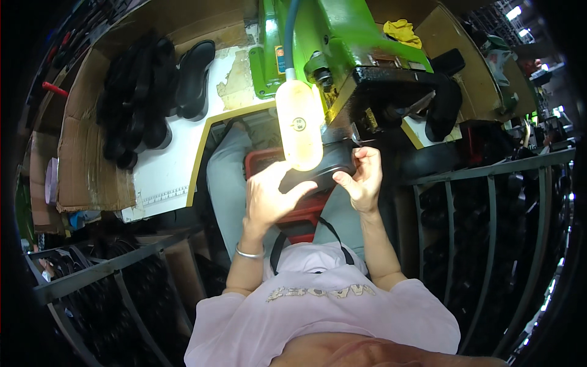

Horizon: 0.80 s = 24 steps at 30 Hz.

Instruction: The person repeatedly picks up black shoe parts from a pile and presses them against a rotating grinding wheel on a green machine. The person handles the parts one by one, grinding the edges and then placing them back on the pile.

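The half-curled left hand (269, 191), whose hold I cannot tell with its fingertips behind the lamp (299, 122), would best steady the near edge of the black piece (336, 160), just off centre at 2 o'clock below the green machine (348, 24), while the right hand (364, 177), pinching its right end between thumb and fingers, should stay clear of the machine's metal parts. Left to right: one rack (119, 266) at 8, one box (82, 153) at 10 with shoes (140, 92) too heaped to count, one lamp at 12, one machine just past it, one yellow cloth (402, 32) at 1, a second box (474, 85) at 2 and a second rack (489, 169) past 3.
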Available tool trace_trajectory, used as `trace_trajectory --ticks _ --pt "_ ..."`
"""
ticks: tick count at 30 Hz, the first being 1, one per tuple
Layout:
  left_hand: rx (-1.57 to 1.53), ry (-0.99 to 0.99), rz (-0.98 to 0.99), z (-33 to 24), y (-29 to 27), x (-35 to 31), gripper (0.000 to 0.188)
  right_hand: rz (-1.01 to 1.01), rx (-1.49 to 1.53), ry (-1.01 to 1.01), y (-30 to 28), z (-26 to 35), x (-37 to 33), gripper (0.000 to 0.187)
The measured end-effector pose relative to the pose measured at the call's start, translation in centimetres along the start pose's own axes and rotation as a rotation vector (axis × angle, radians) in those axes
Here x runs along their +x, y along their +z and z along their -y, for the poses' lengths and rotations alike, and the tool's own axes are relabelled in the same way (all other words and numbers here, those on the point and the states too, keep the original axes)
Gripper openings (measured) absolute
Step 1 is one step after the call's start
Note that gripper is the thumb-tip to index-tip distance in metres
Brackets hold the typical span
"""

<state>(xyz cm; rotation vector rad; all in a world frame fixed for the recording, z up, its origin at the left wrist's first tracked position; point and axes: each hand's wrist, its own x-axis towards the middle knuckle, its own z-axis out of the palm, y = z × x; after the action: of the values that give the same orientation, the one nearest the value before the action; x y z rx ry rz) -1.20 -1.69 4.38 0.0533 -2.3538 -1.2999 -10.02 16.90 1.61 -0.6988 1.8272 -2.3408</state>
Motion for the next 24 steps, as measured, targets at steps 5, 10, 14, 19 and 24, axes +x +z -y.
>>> trace_trajectory --ticks 5,10,14,19,24 --pt "-0.096 -0.044 0.038 -0.6 -1.0 1.4 0.034 -0.040 0.006 0.024 0.3 0.6 0.2 0.054" --pt "-0.304 -0.271 -0.089 1.2 1.6 -2.4 0.031 0.000 0.007 0.097 0.6 0.6 0.3 0.058" --pt "-0.592 -0.436 -0.285 2.4 5.5 -6.5 0.038 0.029 0.005 0.112 1.2 0.2 0.4 0.061" --pt "-0.716 -0.342 -0.475 3.7 9.2 -8.6 0.048 0.108 -0.038 -0.030 3.1 0.0 0.7 0.062" --pt "-0.718 -0.263 -0.383 5.0 10.0 -8.9 0.052 0.145 -0.185 -0.047 1.7 1.5 0.6 0.067"
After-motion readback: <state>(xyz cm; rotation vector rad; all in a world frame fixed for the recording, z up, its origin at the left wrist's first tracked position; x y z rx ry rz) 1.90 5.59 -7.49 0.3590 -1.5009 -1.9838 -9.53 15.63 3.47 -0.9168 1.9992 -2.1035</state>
